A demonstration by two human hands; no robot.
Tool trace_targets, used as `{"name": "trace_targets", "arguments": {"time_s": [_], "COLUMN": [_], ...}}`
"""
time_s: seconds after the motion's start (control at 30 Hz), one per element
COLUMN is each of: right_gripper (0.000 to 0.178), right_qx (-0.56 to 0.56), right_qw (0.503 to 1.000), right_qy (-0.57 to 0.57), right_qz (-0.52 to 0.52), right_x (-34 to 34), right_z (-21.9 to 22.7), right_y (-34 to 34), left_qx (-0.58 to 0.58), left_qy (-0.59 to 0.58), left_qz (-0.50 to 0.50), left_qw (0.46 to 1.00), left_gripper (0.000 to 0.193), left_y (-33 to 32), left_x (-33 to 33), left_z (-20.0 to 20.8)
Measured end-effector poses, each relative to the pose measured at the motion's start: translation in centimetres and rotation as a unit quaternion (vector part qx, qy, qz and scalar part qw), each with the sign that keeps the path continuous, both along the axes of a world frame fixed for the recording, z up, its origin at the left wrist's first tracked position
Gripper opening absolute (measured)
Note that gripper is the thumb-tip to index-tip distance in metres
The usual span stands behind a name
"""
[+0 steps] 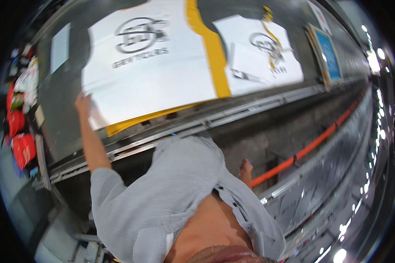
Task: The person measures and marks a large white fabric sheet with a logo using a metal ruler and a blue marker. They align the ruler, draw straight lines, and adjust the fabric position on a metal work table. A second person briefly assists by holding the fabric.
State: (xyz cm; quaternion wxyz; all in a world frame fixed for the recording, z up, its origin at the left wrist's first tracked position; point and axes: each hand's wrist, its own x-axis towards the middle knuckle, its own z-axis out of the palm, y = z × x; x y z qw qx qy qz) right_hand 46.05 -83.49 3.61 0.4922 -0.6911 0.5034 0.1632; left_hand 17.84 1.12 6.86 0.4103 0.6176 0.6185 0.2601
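A large white shirt-shaped fabric panel (149, 87) with a dark printed logo lies on the dark table, a yellow strip (215, 65) along its right side. Yellow cloth (145, 119) shows under its lower edge. My left hand (83, 106) is at the panel's lower left edge, its fingers closed on the cloth. My right hand (245, 168) hangs low beside my body, away from the table. Its fingers look curled, with a small bluish spot at their tip; what they hold is too small to tell.
To the right lies a smaller white printed panel (259, 52) with a yellow strip on it, then a framed blue screen (329, 55). Metal rails (193, 127) edge the table. A pale sheet (60, 48) and red items (23, 149) are left; an orange bar (311, 147) runs behind right.
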Motion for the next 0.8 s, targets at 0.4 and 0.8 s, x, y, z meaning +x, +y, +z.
{"name": "trace_targets", "arguments": {"time_s": [0.4, 0.8], "right_gripper": [0.021, 0.02], "right_qx": [-0.094, -0.069], "right_qw": [0.986, 0.993], "right_qy": [0.034, -0.001], "right_qz": [0.132, 0.1], "right_x": [0.1, 1.0], "right_z": [1.5, 4.0], "right_y": [-0.2, 2.5], "left_qx": [0.079, 0.196], "left_qy": [0.057, 0.514], "left_qz": [0.033, 0.119], "left_qw": [0.995, 0.827], "left_gripper": [0.056, 0.074], "left_y": [7.3, 20.0], "left_x": [3.6, -17.5], "left_z": [4.2, 7.1]}}
